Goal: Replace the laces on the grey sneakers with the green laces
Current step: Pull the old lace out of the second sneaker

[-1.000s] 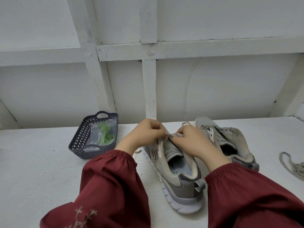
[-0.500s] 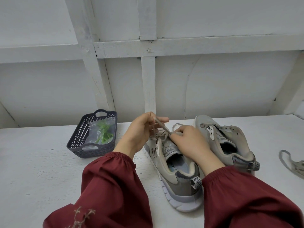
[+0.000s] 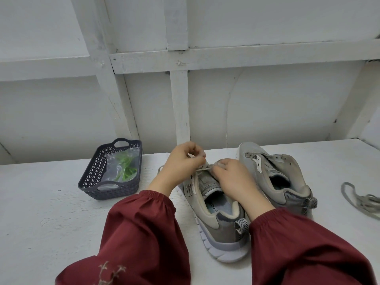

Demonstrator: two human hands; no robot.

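Since half a second ago the left grip (image 3: pixel 183 163) has dropped back toward the right grip (image 3: pixel 232 177), and its fingers have curled in again. From my seat I see both grips closed on the old lace (image 3: pixel 203 168). The left pinches a strand at its fingertips and the right holds the other end, with a short pale stretch between them. Both sit over the toe end of the near sneaker (image 3: pixel 218 229), above its tongue. That sneaker stands upright on the worktop (image 3: pixel 51 212), heel toward me.

Just right of the near sneaker is the second sneaker (image 3: pixel 273 173), eyelets bare. Well to the right of that lies a loose grey lace (image 3: pixel 362 200), in a heap at the frame's edge.

Left of the near sneaker and clear of it stands a dark perforated basket (image 3: pixel 90 175). Inside is a clear plastic bag (image 3: pixel 115 161) holding the green laces (image 3: pixel 125 171). Dark red sleeves (image 3: pixel 144 233) cover both forearms.
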